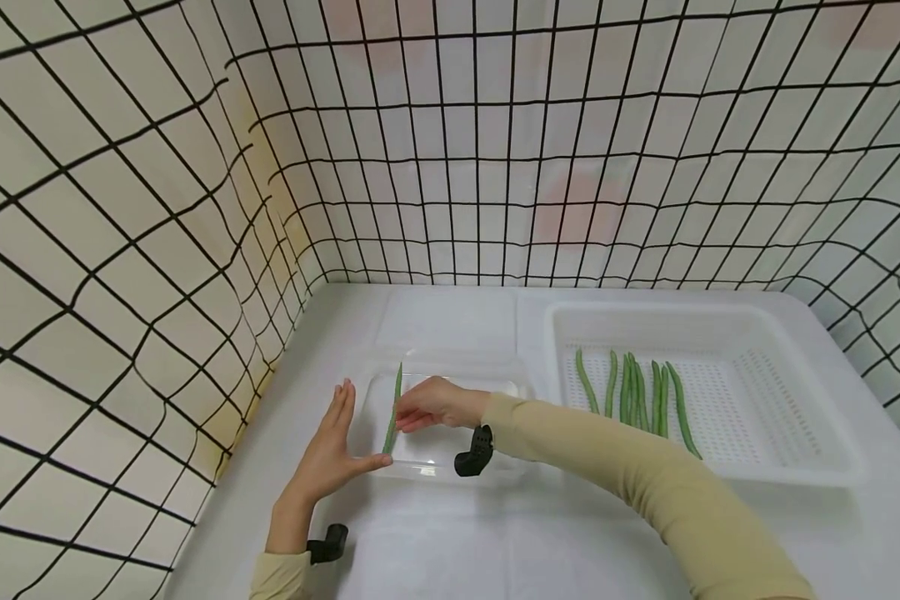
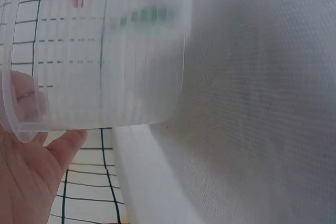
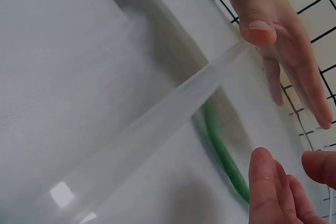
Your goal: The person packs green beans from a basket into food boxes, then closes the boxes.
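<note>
A single green bean (image 1: 393, 417) lies lengthwise near the left side of a clear plastic box (image 1: 438, 472). My right hand (image 1: 437, 402) reaches into the box, its fingertips right beside the bean. In the right wrist view, thumb and fingers (image 3: 268, 187) stand apart, with the bean (image 3: 223, 150) just past the fingertips. My left hand (image 1: 333, 450) is at the box's front left corner, fingers straight and raised, thumb against the rim. Through the box's ribbed wall (image 2: 105, 98) in the left wrist view, a blurred green patch shows.
To the right stands a white perforated basket (image 1: 795, 433) holding several green beans (image 1: 633, 392), partly covered by my right forearm. Black netting (image 1: 495, 158) rises behind the white table (image 1: 435, 550) and along both sides.
</note>
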Available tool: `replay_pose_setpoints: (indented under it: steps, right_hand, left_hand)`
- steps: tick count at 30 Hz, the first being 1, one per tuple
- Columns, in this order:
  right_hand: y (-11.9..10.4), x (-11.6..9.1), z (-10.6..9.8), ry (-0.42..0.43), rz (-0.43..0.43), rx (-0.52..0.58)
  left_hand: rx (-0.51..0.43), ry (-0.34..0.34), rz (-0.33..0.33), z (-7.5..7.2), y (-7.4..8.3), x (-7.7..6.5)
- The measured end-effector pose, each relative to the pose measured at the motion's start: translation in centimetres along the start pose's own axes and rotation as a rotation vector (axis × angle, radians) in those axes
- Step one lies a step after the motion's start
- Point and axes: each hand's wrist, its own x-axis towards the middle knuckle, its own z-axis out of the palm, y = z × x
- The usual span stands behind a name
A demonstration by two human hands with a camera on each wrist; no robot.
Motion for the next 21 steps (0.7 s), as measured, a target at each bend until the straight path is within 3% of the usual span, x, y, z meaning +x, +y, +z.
replay_pose_setpoints:
  steps: [5, 10, 14, 21]
  right_hand:
    - [-0.1, -0.8, -1.2, -0.013, 0.002, -0.038]
    - [-1.3, -2.7, -4.1, -0.043, 0.010, -0.046]
    - [-2.7, -5.0, -7.8, -0.041, -0.004, -0.024]
    - [-3.7, -10.0, -16.7, 0.021, -0.078, -0.019]
  left_hand:
    - [0.008, 0.000, -0.010, 0.1, 0.1, 0.0]
    - [0.011, 0.000, -0.023, 0.1, 0.2, 0.1]
    - [0.004, -0.001, -0.019, 0.1, 0.2, 0.1]
    - [-0.001, -0.013, -0.016, 0.0, 0.1, 0.1]
